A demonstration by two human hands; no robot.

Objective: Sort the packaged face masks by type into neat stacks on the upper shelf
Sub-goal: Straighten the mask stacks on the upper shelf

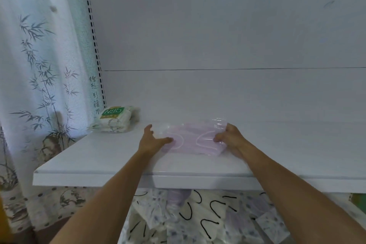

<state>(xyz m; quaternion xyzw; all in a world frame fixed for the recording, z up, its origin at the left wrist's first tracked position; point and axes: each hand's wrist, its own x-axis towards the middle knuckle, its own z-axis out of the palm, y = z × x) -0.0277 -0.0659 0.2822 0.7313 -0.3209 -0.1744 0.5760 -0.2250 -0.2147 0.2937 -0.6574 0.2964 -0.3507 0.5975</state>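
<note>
Both hands are on it: the left hand (152, 140) grips the left end of the clear plastic pack of pale pink face masks (192, 141), thumb on top, fingers curled at the far edge, and the right hand (230, 136) pinches the right end likewise. The pack lies on the white upper shelf (89, 156), midway between front edge and back panel, resting on the board, it seems, though blur makes that hard to call. In the back left corner, well apart, sits a stack of white packaged masks with green labels (114, 121). Below the front edge lie loose patterned masks with black ear loops (198, 216).
</note>
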